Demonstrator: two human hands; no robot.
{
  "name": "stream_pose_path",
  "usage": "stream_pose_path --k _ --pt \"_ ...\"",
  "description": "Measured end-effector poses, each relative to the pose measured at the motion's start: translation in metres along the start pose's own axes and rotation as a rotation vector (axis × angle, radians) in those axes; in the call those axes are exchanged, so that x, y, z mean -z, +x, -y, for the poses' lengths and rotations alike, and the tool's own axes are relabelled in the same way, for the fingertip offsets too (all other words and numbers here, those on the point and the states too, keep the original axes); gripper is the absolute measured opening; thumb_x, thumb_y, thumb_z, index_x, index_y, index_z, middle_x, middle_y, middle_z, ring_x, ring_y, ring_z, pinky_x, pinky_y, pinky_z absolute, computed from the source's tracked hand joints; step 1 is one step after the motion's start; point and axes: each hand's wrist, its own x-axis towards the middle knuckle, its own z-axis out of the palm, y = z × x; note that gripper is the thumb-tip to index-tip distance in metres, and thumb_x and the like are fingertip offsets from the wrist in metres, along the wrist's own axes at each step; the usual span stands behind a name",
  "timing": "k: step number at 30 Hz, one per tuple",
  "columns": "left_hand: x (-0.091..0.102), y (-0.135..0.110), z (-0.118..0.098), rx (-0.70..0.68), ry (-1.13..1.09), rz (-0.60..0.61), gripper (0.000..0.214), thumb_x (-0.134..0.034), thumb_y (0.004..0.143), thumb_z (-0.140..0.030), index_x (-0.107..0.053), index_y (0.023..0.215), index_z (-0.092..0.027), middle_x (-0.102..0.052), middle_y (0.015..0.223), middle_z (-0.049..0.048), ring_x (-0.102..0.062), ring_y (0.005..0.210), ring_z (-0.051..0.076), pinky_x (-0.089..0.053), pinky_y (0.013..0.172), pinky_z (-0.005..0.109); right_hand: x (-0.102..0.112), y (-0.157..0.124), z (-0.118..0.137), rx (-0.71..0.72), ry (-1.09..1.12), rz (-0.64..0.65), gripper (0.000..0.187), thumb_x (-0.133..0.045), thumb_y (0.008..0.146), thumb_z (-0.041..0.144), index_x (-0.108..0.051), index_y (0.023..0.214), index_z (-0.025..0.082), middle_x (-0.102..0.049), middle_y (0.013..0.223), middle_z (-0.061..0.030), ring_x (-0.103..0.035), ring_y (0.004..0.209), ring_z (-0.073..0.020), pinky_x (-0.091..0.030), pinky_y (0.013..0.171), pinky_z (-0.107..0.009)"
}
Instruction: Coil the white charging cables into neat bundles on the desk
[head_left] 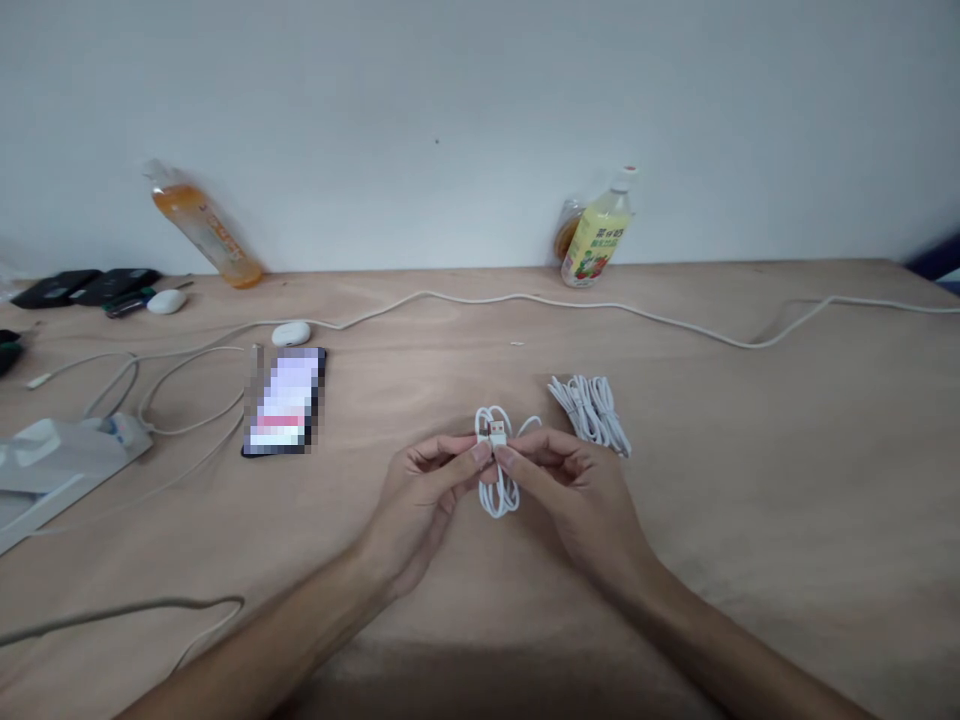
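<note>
A white USB cable (498, 500), wound into a small coil, is held between both hands over the middle of the table. Its USB plug (498, 430) points away from me, at the pinched thumbs. My left hand (424, 490) is closed on the coil from the left. From the right, my right hand (574, 480) pinches the same cable near the plug. The fingertips behind the coil are partly hidden. Just beyond my right hand lies a bundle of coiled white cables (592, 410), partly covered by that hand.
A phone (285, 400) and a white earbud case (291, 333) lie to the left. A long white cord (645, 315) crosses the table (787, 480). An orange-drink bottle (206, 230) and a yellow-drink bottle (598, 240) lean at the wall. A white power strip (82, 490) is at far left.
</note>
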Motion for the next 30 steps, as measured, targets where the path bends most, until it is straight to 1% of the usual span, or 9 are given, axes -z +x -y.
stream_pose_path --k 4,10,14,18,24,30 --pt "0.0002 -0.0006 -0.0001 -0.005 0.021 -0.007 0.023 -0.103 0.071 -0.034 -0.087 0.076 -0.018 -0.075 0.074 0.0015 -0.066 0.076 0.012 -0.057 0.077 0.024 -0.0003 -0.0007 0.0009 -0.007 -0.006 -0.019 0.013 -0.081 0.084 0.038 -0.085 0.078 0.027 -0.083 0.077 -0.002 -0.073 0.071 -0.0183 -0.058 0.07 -0.032" --pt "-0.0024 -0.0012 -0.0005 0.001 0.026 -0.039 0.026 -0.104 0.068 -0.035 -0.087 0.073 -0.017 -0.074 0.072 0.0016 -0.065 0.075 0.012 -0.056 0.078 0.025 -0.0004 -0.0007 0.0018 0.0 -0.046 -0.005 0.013 -0.08 0.085 0.037 -0.084 0.078 0.026 -0.083 0.077 -0.0032 -0.074 0.071 -0.0199 -0.059 0.068 -0.034" --pt "-0.0027 -0.0015 -0.0001 -0.01 0.024 -0.046 0.025 -0.105 0.067 -0.034 -0.087 0.074 -0.018 -0.074 0.073 0.0017 -0.064 0.073 0.012 -0.056 0.077 0.025 -0.0007 -0.0012 -0.0005 0.007 -0.035 -0.006 0.012 -0.08 0.085 0.035 -0.083 0.078 0.026 -0.082 0.076 -0.0019 -0.074 0.069 -0.019 -0.059 0.067 -0.033" --pt "-0.0033 -0.0022 0.0006 -0.023 0.04 -0.032 0.026 -0.104 0.069 -0.036 -0.086 0.074 -0.018 -0.072 0.069 0.0008 -0.063 0.072 0.013 -0.056 0.076 0.026 -0.0022 -0.0016 -0.0027 0.001 -0.023 -0.02 0.015 -0.081 0.086 0.037 -0.081 0.076 0.026 -0.08 0.074 -0.0009 -0.072 0.068 -0.0181 -0.058 0.066 -0.031" --pt "-0.0041 -0.0028 0.0004 -0.021 0.04 -0.031 0.025 -0.103 0.07 -0.035 -0.086 0.075 -0.017 -0.074 0.074 0.0011 -0.063 0.073 0.013 -0.055 0.078 0.027 -0.0025 -0.0021 -0.0024 0.0 -0.03 -0.013 0.017 -0.08 0.087 0.038 -0.081 0.075 0.025 -0.078 0.073 -0.0007 -0.07 0.068 -0.0175 -0.056 0.067 -0.031" --pt "-0.0025 -0.0017 0.0011 -0.016 0.048 -0.027 0.025 -0.103 0.07 -0.036 -0.086 0.075 -0.018 -0.074 0.073 0.0018 -0.064 0.073 0.014 -0.056 0.078 0.029 -0.0016 -0.0009 -0.0016 -0.009 -0.035 0.006 0.017 -0.08 0.087 0.039 -0.082 0.076 0.026 -0.08 0.074 -0.0015 -0.071 0.068 -0.0183 -0.056 0.067 -0.032"
